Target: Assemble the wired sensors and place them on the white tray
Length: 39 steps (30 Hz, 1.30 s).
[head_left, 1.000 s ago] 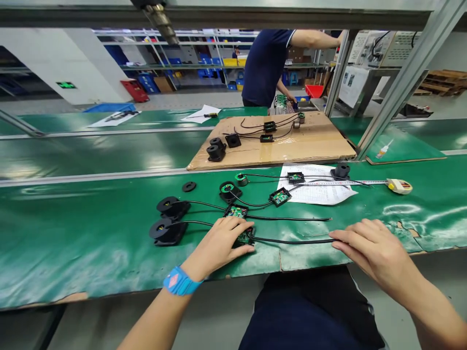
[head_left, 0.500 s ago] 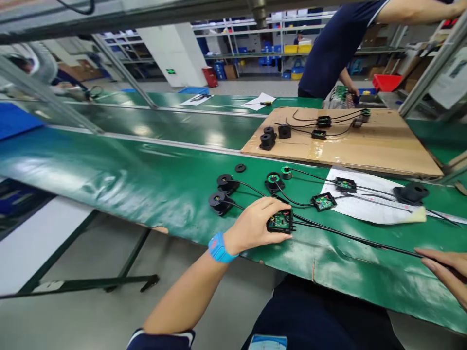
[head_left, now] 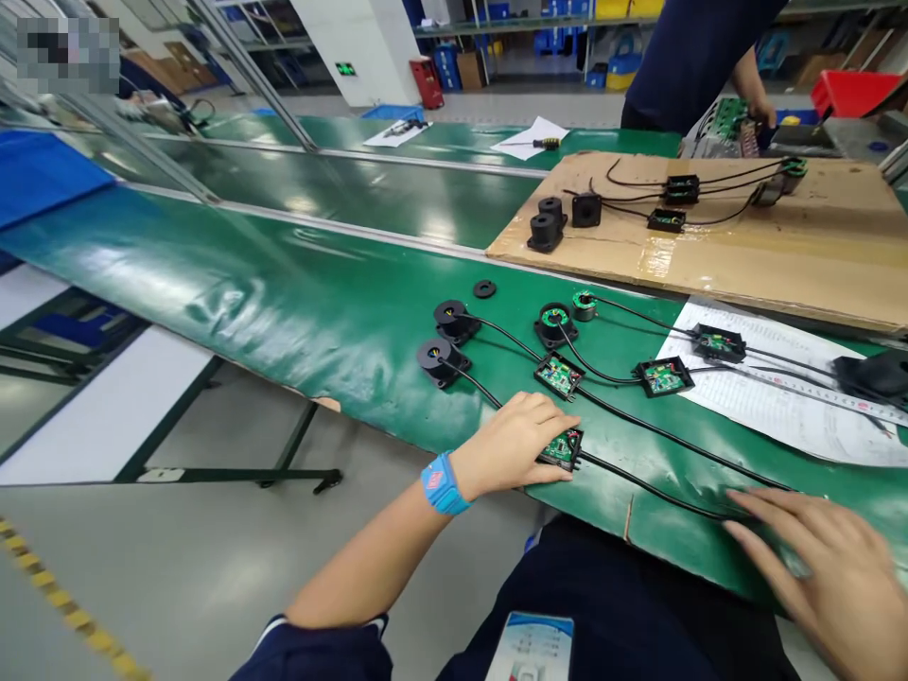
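My left hand (head_left: 512, 443) is closed around a small black housing with a green circuit board (head_left: 566, 448) in it, low over the mat near its front edge. A black cable (head_left: 649, 487) runs from that housing toward my right hand (head_left: 827, 558), whose slightly blurred fingers are stretched out at the cable's far end. Behind the held piece lies a similar circuit board housing (head_left: 560, 375), with its own cable (head_left: 667, 430). Two round black flanged housings (head_left: 441, 359) sit to the left, cabled to these boxes.
Another open circuit box (head_left: 665, 375) and a ring-shaped board in a black base (head_left: 555, 323) lie farther back. A printed sheet (head_left: 787, 416) with a tape measure (head_left: 815, 390) is at right. Behind is a cardboard sheet (head_left: 610, 255) with more parts. A co-worker (head_left: 699, 66) stands across the bench.
My right hand has let go of the cables, opened and moved left and down. The two circuit housings now lie apart, one left behind my left hand. The view has tilted downward.
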Available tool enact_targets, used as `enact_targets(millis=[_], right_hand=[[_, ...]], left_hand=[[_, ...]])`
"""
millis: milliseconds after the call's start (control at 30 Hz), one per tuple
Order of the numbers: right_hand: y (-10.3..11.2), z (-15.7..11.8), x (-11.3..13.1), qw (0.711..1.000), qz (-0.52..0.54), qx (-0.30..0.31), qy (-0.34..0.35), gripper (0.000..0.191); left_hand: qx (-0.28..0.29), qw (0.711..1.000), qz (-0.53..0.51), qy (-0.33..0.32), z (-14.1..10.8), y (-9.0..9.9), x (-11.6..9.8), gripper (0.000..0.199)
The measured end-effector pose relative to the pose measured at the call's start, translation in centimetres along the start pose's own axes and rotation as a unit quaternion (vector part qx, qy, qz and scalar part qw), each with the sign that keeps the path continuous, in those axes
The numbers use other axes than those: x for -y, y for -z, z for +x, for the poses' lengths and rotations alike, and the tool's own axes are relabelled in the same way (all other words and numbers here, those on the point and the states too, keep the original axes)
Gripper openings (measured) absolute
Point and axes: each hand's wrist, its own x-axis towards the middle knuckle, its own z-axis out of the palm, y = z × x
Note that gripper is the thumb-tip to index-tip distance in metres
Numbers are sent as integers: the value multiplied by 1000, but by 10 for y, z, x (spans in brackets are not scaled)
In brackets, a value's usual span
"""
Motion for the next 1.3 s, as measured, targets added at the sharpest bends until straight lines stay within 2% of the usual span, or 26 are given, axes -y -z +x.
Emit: enact_targets(millis=[100, 200, 300, 433, 700, 967, 1300], right_hand=[[-30, 33, 54, 996, 58, 42, 49, 33], [-55, 59, 93, 991, 99, 68, 61, 33], [-67, 74, 110, 986, 128, 76, 74, 24], [-71, 81, 111, 980, 174, 72, 60, 13], [-67, 88, 112, 975, 203, 80, 39, 17], [-65, 98, 119, 973, 203, 94, 53, 17], [-67, 99, 122, 974, 198, 96, 54, 15]], left_hand=[[-45, 999, 2, 5, -15, -17, 3, 80], [-116, 993, -27, -16, -29, -26, 3, 50], [-154, 987, -36, -40, -36, -27, 3, 30], [-168, 982, -58, -60, -37, -25, 6, 25], [-162, 983, -33, -78, -37, -19, 9, 13], [-153, 986, -24, -66, -33, -15, 10, 22], [-147, 987, -32, -62, -33, -14, 10, 22]])
